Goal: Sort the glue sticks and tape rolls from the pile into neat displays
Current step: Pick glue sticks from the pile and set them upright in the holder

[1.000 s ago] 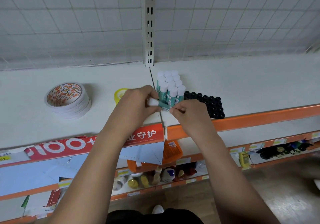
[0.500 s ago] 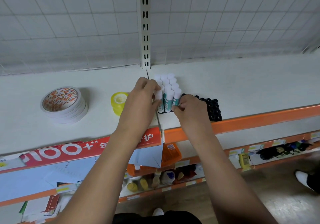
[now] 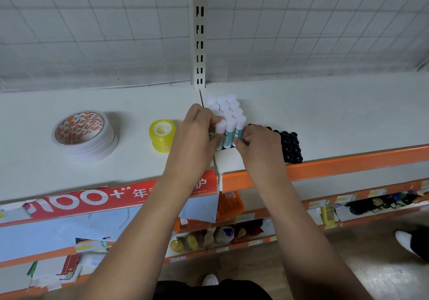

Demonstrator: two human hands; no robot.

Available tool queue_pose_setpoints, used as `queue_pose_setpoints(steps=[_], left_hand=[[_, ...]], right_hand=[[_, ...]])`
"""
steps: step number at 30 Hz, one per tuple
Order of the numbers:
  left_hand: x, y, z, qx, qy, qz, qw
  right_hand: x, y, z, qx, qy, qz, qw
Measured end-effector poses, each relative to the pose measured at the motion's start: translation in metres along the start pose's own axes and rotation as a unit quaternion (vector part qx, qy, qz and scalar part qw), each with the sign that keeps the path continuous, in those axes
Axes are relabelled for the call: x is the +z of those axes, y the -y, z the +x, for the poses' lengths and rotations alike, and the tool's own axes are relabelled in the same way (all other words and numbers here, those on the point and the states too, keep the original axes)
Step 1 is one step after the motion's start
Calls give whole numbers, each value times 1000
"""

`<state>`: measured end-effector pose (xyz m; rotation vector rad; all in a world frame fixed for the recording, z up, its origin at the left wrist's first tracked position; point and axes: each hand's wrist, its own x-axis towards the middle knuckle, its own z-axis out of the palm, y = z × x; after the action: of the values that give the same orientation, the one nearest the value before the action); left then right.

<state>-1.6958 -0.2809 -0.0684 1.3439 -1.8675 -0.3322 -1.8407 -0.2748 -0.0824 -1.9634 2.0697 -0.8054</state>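
A block of upright white-capped glue sticks (image 3: 228,111) stands on the white shelf (image 3: 336,114) by the seam at the centre. My left hand (image 3: 197,135) holds the front-left glue stick (image 3: 220,129) upright against the block. My right hand (image 3: 257,142) pinches the lower part of the front-right stick (image 3: 239,130). A group of black-capped sticks (image 3: 290,144) stands just right of my right hand. Left of my hands sit a small yellow tape roll (image 3: 162,135) and a stack of wide white tape rolls (image 3: 84,135).
A wire grid back panel (image 3: 92,32) and a slotted upright post (image 3: 199,32) close the shelf's rear. The orange shelf edge (image 3: 348,160) runs along the front, with a red sign (image 3: 92,197) at left. Lower shelves hold bottles and paper goods. A shoe (image 3: 406,239) shows on the floor at right.
The glue stick I held sideways in front of the shelf a second ago now stands upright at the front-left of the block, and both hands have moved in against the front row.
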Motion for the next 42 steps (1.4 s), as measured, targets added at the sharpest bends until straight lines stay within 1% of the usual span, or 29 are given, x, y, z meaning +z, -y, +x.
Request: queue_pose_setpoints(steps=[5,10,14,17,21,25,27,30,33,38,42], left_hand=[[2,0,-1,-22,-15,-38,999],[0,0,-3,-41,-14,-69,997],[-1,2,-3,-69,2,-52,996],[1,5,-9,-69,20,-21,997],[2,9,-21,-56,33,30,997],[-3,8,-18,-49,27,29,998],[-5,7,-13,-43,33,37,998],[-4,8,-9,-46,45,40,997],[1,8,-9,-56,58,36,996],[8,8,0,-76,65,50,994],[12,10,14,-80,68,87,991]], right_hand=[[-2,2,3,-5,12,-33,999],[-6,0,1,9,16,16,1000],[-8,1,-2,15,24,20,999],[-11,1,-11,25,17,48,998],[-12,4,-25,24,-12,70,997],[-12,11,-23,27,-33,72,997],[-12,13,-19,38,-40,57,997],[-10,14,-18,47,-53,65,995],[-8,10,-15,59,-44,66,995],[-2,1,-3,34,-22,63,997],[1,-1,13,30,-14,68,997]])
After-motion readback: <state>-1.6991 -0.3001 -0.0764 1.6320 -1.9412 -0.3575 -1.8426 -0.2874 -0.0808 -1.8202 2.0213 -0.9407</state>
